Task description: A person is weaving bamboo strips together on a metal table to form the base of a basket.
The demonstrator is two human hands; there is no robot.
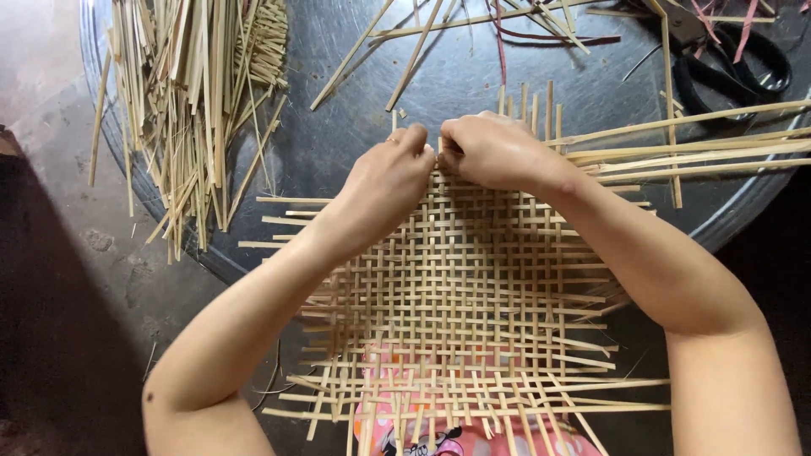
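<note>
— Both hands meet at the mat's twelve o'clock edge; left hand (384, 181) and right hand (490, 152) are pinched together on a bamboo strip (438, 154) of the woven bamboo mat (456, 287).

— Risk?

— A hard tug might snap that thin strip or loosen the open weave; the long loose strips (693, 152) at two o'clock could slide out; scissors (726, 59) lie beyond them.

A round dark metal table (355, 127) stands on a grey concrete floor (59, 152).
</note>
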